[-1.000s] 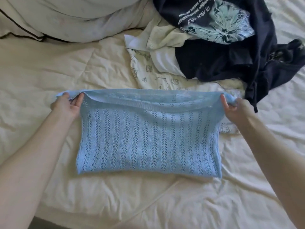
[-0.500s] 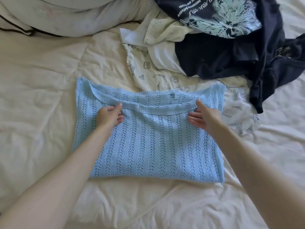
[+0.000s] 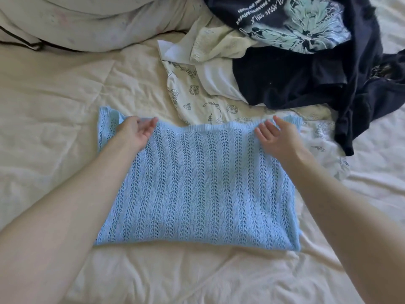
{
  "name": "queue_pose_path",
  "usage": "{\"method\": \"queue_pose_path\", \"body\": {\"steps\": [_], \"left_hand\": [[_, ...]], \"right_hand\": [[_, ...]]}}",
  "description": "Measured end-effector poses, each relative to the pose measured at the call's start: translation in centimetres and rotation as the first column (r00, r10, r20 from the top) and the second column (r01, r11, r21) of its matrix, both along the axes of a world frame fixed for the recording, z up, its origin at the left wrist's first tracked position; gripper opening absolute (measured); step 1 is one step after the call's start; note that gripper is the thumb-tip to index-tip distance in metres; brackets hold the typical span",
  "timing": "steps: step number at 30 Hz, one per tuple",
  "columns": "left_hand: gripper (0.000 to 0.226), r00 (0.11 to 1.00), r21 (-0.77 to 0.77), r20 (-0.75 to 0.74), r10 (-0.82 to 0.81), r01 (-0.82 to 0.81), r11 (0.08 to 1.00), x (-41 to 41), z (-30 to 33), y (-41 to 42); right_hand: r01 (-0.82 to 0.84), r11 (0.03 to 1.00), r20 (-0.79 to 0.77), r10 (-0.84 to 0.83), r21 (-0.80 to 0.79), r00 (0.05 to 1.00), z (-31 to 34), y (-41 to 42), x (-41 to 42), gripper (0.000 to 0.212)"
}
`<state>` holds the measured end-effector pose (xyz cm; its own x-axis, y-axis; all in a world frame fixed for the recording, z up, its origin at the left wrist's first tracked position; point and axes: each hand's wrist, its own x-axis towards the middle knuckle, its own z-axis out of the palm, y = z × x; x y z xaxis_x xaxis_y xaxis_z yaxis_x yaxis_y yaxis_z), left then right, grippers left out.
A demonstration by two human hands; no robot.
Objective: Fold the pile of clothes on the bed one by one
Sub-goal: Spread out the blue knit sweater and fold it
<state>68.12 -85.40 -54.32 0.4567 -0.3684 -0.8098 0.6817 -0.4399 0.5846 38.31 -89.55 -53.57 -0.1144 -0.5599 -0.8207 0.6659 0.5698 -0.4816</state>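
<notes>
A light blue open-knit top [image 3: 197, 185] lies flat on the cream bedspread [image 3: 54, 102], its ribbed upper edge straight across. My left hand [image 3: 134, 132] pinches that upper edge near the left corner, thumb along the rim and fingers curled under it. Near the right corner my right hand [image 3: 275, 136] pinches the same edge. The pile of unfolded clothes lies beyond it: a dark navy printed T-shirt [image 3: 306, 69] on top of white and cream patterned garments [image 3: 197, 91].
A large pale pillow [image 3: 94, 20] fills the far left. The patterned garment reaches under the blue top's right side. Bare bedspread stretches to the left of the top and in front of it.
My hands went from the top's outer corners to its neckline, then slid up to the upper edge. The front neckline, low before, now sits level with that edge.
</notes>
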Motion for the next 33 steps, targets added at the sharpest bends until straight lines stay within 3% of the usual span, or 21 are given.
{"method": "queue_pose_path", "body": {"steps": [2, 3, 4, 6, 8, 10, 11, 13, 16, 20, 23, 25, 27, 28, 31, 33], "left_hand": [[0.034, 0.960, 0.017, 0.245, -0.132, 0.132, 0.991, -0.6, -0.4, 1.1], [0.037, 0.849, 0.073, 0.450, -0.278, 0.275, 0.959, -1.2, -0.6, 2.4], [0.039, 0.648, 0.147, 0.633, -0.424, 0.438, 0.887, -2.1, -0.8, 4.3], [0.045, 0.219, 0.285, 0.785, -0.580, 0.704, 0.651, -4.5, -0.9, 9.1], [0.047, -0.149, 0.448, 0.778, -0.611, 0.813, 0.372, -6.5, -1.6, 14.4], [0.049, -0.446, 0.631, 0.678, -0.585, 0.761, 0.151, -7.8, -2.6, 18.9], [0.051, -0.530, 0.701, 0.604, -0.595, 0.708, 0.082, -7.7, -3.0, 20.4], [0.062, -0.615, 0.800, 0.456, -0.643, 0.600, -0.006, -6.0, -3.5, 22.1], [0.068, -0.698, 0.883, 0.348, -0.626, 0.468, -0.031, -0.7, -3.9, 22.5], [0.064, -0.667, 0.898, 0.342, -0.662, 0.440, 0.021, 4.7, -3.1, 21.9], [0.048, -0.578, 0.872, 0.452, -0.679, 0.444, 0.203, 5.5, -2.3, 23.0], [0.051, -0.352, 0.802, 0.554, -0.754, 0.469, 0.370, 5.3, -1.9, 24.2], [0.054, -0.015, 0.711, 0.600, -0.800, 0.468, 0.525, 4.6, -1.6, 25.5], [0.049, 0.114, 0.683, 0.609, -0.785, 0.429, 0.592, 4.1, -1.5, 26.2], [0.029, 0.462, 0.612, 0.570, -0.679, 0.312, 0.727, 3.0, -1.5, 27.8], [0.034, 0.682, 0.538, 0.489, -0.544, 0.255, 0.803, 2.8, -1.7, 28.3]], "right_hand": [[-0.206, 0.974, -0.344, 0.162, -0.095, 0.925, -0.3, 1.2, 0.7, 0.038], [-0.359, 0.926, -0.569, 0.235, -0.114, 0.788, -0.3, 2.5, 1.3, 0.037], [-0.528, 0.842, -0.757, 0.276, -0.107, 0.593, -0.3, 4.2, 2.0, 0.037], [-0.819, 0.573, -0.937, 0.271, -0.025, 0.218, -1.0, 8.6, 3.3, 0.039], [-0.949, 0.278, -0.977, 0.194, 0.145, -0.092, -2.1, 13.8, 4.0, 0.040], [-0.935, 0.085, -0.936, 0.116, 0.344, -0.333, -3.5, 18.3, 3.7, 0.042], [-0.901, 0.029, -0.897, 0.115, 0.433, -0.427, -4.1, 19.8, 3.0, 0.045], [-0.821, -0.018, -0.810, 0.149, 0.571, -0.567, -5.0, 21.2, 0.4, 0.052], [-0.722, -0.025, -0.715, 0.122, 0.691, -0.688, -5.4, 20.5, -3.9, 0.058], [-0.688, 0.000, -0.685, 0.085, 0.726, -0.723, -4.6, 19.2, -6.3, 0.054], [-0.716, 0.122, -0.726, 0.164, 0.687, -0.668, -4.0, 19.6, -5.9, 0.053], [-0.744, 0.272, -0.790, 0.270, 0.611, -0.550, -3.3, 20.2, -4.6, 0.050], [-0.745, 0.400, -0.845, 0.297, 0.533, -0.446, -2.4, 21.1, -2.9, 0.048], [-0.756, 0.415, -0.862, 0.268, 0.507, -0.431, -1.9, 21.7, -1.9, 0.046], [-0.829, 0.287, -0.877, 0.132, 0.480, -0.462, -1.1, 24.8, 2.0, 0.043], [-0.862, 0.161, -0.877, 0.053, 0.480, -0.478, -1.2, 26.9, 5.0, 0.044]]}}
